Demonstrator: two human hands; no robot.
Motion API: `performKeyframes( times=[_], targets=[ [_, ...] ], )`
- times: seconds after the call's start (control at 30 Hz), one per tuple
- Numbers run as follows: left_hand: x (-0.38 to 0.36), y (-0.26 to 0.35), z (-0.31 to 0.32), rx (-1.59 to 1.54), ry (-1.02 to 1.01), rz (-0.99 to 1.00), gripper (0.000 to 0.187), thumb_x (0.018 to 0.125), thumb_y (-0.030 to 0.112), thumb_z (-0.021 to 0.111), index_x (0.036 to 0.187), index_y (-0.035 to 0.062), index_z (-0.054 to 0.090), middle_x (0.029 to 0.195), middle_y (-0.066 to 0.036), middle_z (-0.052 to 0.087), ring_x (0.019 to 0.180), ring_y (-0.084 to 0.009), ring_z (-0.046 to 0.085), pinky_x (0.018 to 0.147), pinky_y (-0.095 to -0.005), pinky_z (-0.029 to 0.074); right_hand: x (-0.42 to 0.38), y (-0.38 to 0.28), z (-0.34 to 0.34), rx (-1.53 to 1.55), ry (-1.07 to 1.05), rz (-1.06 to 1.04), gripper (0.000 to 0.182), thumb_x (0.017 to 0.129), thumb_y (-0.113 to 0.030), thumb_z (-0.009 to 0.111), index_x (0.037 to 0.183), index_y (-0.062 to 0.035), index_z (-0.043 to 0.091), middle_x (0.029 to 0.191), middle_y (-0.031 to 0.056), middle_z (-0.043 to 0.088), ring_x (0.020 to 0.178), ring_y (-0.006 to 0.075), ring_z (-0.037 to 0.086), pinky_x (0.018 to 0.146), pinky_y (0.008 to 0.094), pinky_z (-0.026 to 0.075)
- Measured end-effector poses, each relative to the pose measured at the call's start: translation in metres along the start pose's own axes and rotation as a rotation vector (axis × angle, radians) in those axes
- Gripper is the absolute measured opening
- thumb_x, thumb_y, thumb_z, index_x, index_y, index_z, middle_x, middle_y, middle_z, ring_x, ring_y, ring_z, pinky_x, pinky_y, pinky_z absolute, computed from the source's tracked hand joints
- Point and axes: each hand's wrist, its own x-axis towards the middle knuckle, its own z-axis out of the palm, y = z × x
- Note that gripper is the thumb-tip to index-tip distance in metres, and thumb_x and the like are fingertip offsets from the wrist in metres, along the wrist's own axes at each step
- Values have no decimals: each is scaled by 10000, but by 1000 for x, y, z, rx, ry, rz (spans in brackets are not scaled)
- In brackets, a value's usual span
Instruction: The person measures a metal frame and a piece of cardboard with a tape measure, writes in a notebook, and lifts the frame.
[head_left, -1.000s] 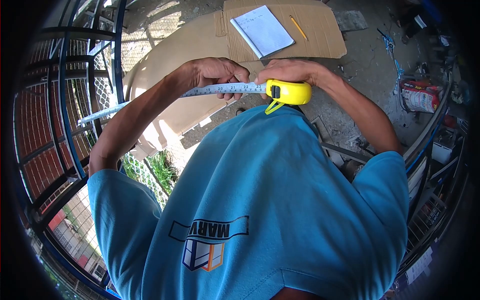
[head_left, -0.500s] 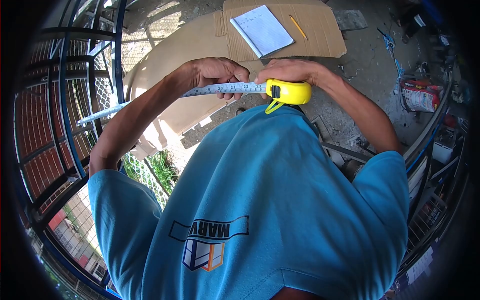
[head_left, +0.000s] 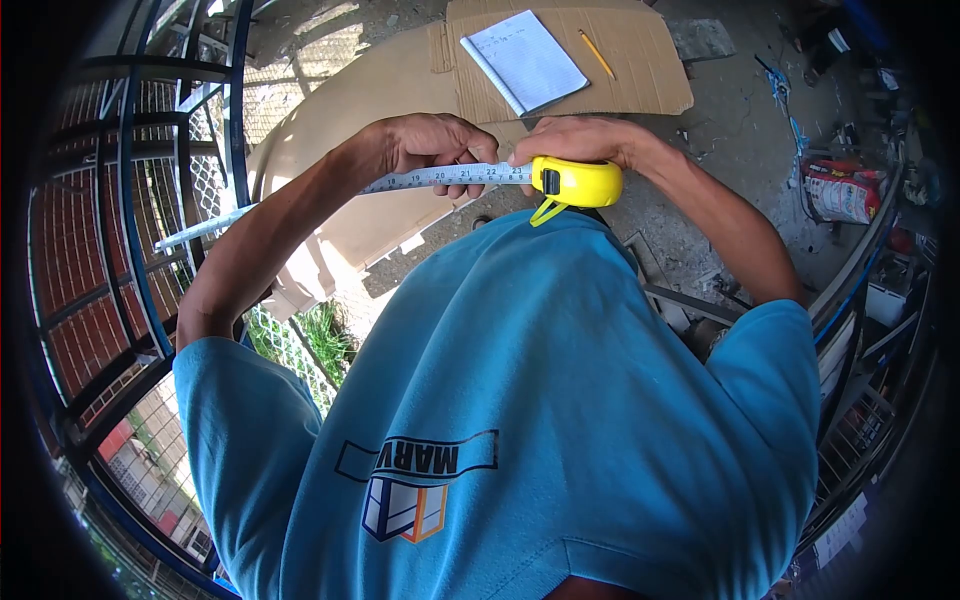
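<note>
My left hand pinches the extended blade of a tape measure, with fingers above and below it. My right hand is closed around the yellow tape measure case, its thumb side close to the point where the blade comes out. A yellow strap hangs under the case. The blade runs left past my left forearm, and numbers around 18 to 23 show between my hands. Beyond my hands, a spiral notebook with some writing and a yellow pencil lie on cardboard.
A larger brown sheet lies on the ground. Blue metal frames with mesh stand at the left. To the right are a red and white bag, a blue cord and metal parts. Part of another person shows at the top right.
</note>
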Motion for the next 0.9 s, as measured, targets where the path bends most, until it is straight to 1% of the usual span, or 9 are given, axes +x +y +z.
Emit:
performKeyframes(
  times=[0.03, 0.1, 0.3, 0.5, 0.6, 0.73, 0.83, 0.9],
  targets=[
    [0, 0, 0, 2, 1, 1, 162, 813, 223, 589, 712, 99, 560, 570, -52, 593, 426, -83, 517, 367, -195, 358, 1, 0, -1, -2, 0, -1, 375, 798, -355, 563, 864, -2, 672, 731, 78, 660, 556, 105, 592, 497, 223, 465],
    [-1, 0, -1, -5, 3, -3, 163, 813, 224, 589, 714, 98, 561, 570, -52, 593, 426, -83, 517, 367, -195, 357, 3, 1, -2, -54, -20, 33, 418, 779, -382, 536, 922, -6, 650, 775, 79, 663, 571, 126, 595, 487, 245, 446],
    [-1, -1, -3, -17, -7, -2, 162, 814, 226, 590, 728, 91, 567, 572, -54, 594, 425, -86, 516, 369, -195, 358, 4, -1, -1, -52, -27, 18, 414, 791, -396, 532, 909, -14, 642, 723, 55, 637, 538, 113, 570, 472, 239, 432],
    [-1, -2, -2, -7, 20, -14, 162, 815, 230, 590, 738, 89, 571, 576, -54, 596, 425, -88, 516, 371, -194, 362, 4, 1, 1, -63, 8, 24, 396, 801, -386, 529, 897, -20, 644, 717, 51, 633, 532, 108, 560, 471, 237, 427],
    [0, -3, -1, -9, 19, -13, 157, 815, 227, 589, 740, 90, 570, 577, -53, 597, 425, -88, 517, 371, -194, 362, 5, 2, 0, -35, -26, 13, 397, 802, -387, 529, 899, -21, 647, 727, 53, 640, 533, 110, 563, 475, 239, 433],
    [0, -4, -3, -21, -8, -2, 144, 816, 220, 587, 747, 95, 566, 581, -53, 600, 427, -86, 520, 367, -195, 358, 0, 0, 3, -20, -12, 17, 404, 804, -385, 526, 911, -16, 649, 745, 57, 651, 535, 112, 568, 479, 240, 438],
    [-2, -1, 2, -11, 24, -21, 143, 819, 222, 584, 745, 101, 562, 580, -52, 601, 429, -85, 524, 364, -194, 355, 3, 2, 2, -32, -29, 12, 406, 806, -380, 521, 914, -11, 652, 762, 60, 659, 546, 114, 576, 486, 242, 445],
    [-1, -3, 0, -15, 10, -18, 143, 818, 222, 583, 744, 102, 561, 579, -52, 600, 428, -84, 524, 364, -194, 355, 5, 5, 1, -34, -43, 6, 405, 807, -377, 515, 909, -11, 658, 770, 61, 661, 557, 114, 580, 493, 245, 448]
  ],
)
